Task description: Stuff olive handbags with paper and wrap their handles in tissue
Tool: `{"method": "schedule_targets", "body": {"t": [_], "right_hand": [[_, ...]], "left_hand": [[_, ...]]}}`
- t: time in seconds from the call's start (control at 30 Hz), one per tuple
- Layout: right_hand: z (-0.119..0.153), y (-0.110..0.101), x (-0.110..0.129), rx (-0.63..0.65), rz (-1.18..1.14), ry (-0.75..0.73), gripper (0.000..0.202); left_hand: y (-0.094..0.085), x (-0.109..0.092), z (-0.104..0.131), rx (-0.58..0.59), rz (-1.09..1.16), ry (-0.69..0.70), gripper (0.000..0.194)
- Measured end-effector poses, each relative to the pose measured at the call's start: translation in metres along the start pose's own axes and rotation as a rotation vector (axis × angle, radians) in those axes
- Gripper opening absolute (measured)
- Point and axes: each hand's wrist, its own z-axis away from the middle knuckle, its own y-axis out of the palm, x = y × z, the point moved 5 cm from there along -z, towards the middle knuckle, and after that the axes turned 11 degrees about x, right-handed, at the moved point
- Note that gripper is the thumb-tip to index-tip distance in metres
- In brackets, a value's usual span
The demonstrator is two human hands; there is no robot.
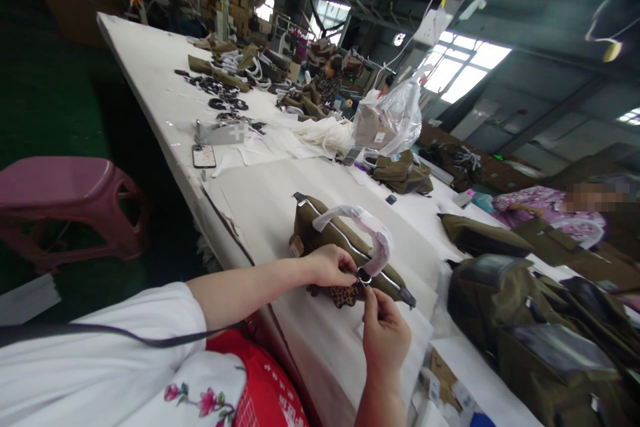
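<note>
An olive-green handbag (325,217) with a pale zipper lies on the white table in front of me. Its handle (381,240) is wrapped in white material and arches over the top. At the handle's near end is a small metal ring (365,276). My left hand (333,267) is closed in a pinch beside this ring, on a leopard-print charm (345,295) that hangs against the bag's near side. My right hand (385,330) pinches at the ring's lower edge, thumb against forefinger. Fingers hide the exact join between charm and ring.
More olive bags (493,293) crowd the table's right side. Farther up the table (260,180) lie a phone (204,156), dark straps (227,105) and a plastic-wrapped package (383,123). A pink stool (65,193) stands to the left. A person in a patterned top (533,203) sits across the table.
</note>
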Motion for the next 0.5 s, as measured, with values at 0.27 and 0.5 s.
{"method": "schedule_targets", "body": {"t": [0.27, 0.5], "right_hand": [[0.001, -0.001, 0.010, -0.012, 0.135, -0.051, 0.047], [0.002, 0.000, 0.015, -0.041, 0.213, -0.075, 0.050]], "left_hand": [[-0.001, -0.002, 0.000, -0.005, -0.006, -0.016, 0.030], [-0.001, -0.001, -0.001, 0.001, -0.026, 0.015, 0.029]]}}
